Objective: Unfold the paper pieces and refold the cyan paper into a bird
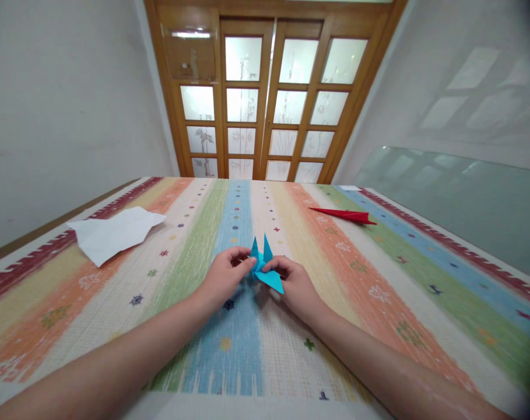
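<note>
A folded blue origami piece (pixel 270 279) is held between my two hands, just above the striped tablecloth. Two narrow points stick up from it, and a wider flap slants down to the right. My left hand (pixel 230 269) pinches its left side between thumb and fingers. On the right side, my right hand (pixel 294 280) grips the paper near the base of the flap, thumb on top. The fingertips cover part of the folds in the middle.
A creased white sheet of paper (pixel 116 231) lies on the tablecloth (pixel 195 350) at the left. Toward the back right rests a slim red folded paper (pixel 346 215). A wooden door with glass panes (pixel 242 105) stands beyond the table, between pale walls.
</note>
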The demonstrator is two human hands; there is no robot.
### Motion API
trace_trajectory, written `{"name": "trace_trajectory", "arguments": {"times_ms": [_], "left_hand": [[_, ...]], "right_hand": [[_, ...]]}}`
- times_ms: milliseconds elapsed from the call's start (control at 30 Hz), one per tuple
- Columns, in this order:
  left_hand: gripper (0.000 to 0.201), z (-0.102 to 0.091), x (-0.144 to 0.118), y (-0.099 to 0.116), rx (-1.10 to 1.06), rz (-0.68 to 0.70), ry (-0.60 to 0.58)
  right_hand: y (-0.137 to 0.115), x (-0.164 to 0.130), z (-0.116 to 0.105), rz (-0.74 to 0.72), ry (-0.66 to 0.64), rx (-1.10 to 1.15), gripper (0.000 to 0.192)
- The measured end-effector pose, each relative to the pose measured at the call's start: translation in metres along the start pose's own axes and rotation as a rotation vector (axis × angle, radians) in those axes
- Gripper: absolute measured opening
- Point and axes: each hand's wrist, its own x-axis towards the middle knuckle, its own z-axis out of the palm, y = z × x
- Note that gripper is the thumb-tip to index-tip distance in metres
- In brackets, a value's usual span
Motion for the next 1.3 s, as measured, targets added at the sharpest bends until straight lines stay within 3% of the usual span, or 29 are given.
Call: {"name": "trace_trajectory", "arguments": {"times_ms": [200, 367, 433, 633, 800, 1000, 1300], "left_hand": [[0.027, -0.004, -0.009, 0.009, 0.028, 0.040, 0.075], [0.024, -0.010, -0.015, 0.009, 0.018, 0.098, 0.140], [0.021, -0.013, -0.020, 0.012, 0.059, 0.150, 0.130], [0.015, -0.019, -0.031, 0.018, 0.162, 0.256, 0.066], [0.013, -0.015, -0.034, 0.014, 0.187, 0.285, 0.006], [0.013, -0.010, -0.039, 0.012, 0.227, 0.302, -0.063], [0.018, -0.007, -0.041, 0.012, 0.197, 0.338, -0.057]], "right_hand": [[-0.010, -0.010, 0.003, -0.059, 0.006, -0.010, 0.003], [-0.016, -0.012, -0.002, -0.088, 0.123, 0.012, 0.013], [-0.019, -0.016, -0.003, -0.105, 0.132, 0.001, 0.017], [-0.020, -0.029, -0.004, -0.219, -0.015, -0.248, 0.033], [-0.015, -0.030, -0.007, -0.222, -0.001, -0.279, 0.041], [-0.016, -0.028, -0.011, -0.221, -0.055, -0.334, 0.009], [-0.014, -0.031, -0.006, -0.202, -0.081, -0.297, 0.012]]}}
